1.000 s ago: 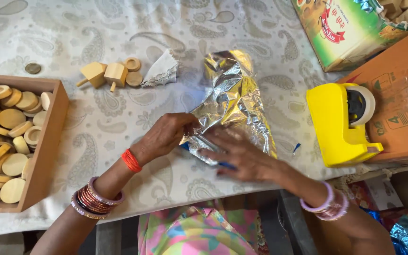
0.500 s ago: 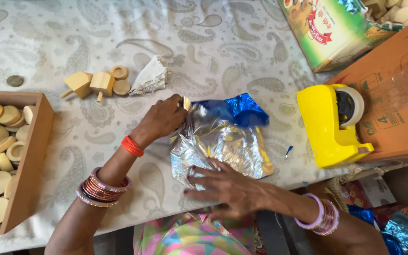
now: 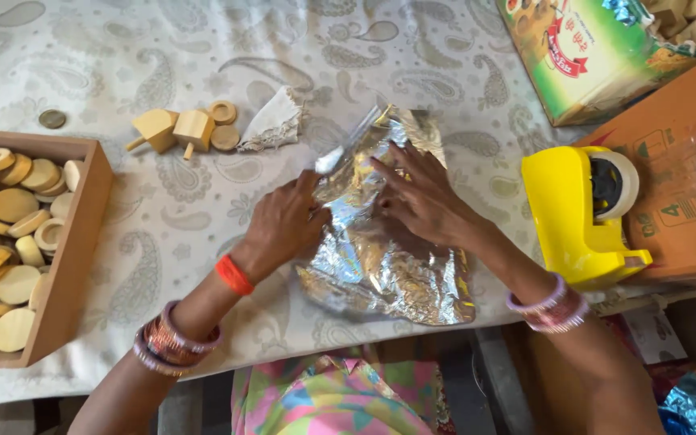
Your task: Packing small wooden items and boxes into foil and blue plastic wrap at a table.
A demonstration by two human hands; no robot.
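While it lies silver side up on the paisley-patterned surface (image 3: 163,48), the crinkled foil sheet (image 3: 384,270) sits near the front edge, between both hands. Left hand (image 3: 283,225) rests on the sheet's left edge with fingers curled loosely, the thumb and forefinger at a raised flap of foil; whether they pinch it cannot be told. Right hand (image 3: 420,197) lies flat and open on the upper middle of the sheet, fingers spread, pressing down and gripping nothing. Just right of the foil stands a yellow tape dispenser (image 3: 577,213), against an orange cardboard box (image 3: 686,185). Beyond the sheet, to the upper left, lie a folded white cloth (image 3: 275,121) and a few small wooden toy pieces (image 3: 183,127). Far left, a wooden tray (image 3: 82,250) holds pale wooden discs and rings (image 3: 10,242), with a coin (image 3: 52,118) above it. A green printed box (image 3: 590,56) sits at the top right.
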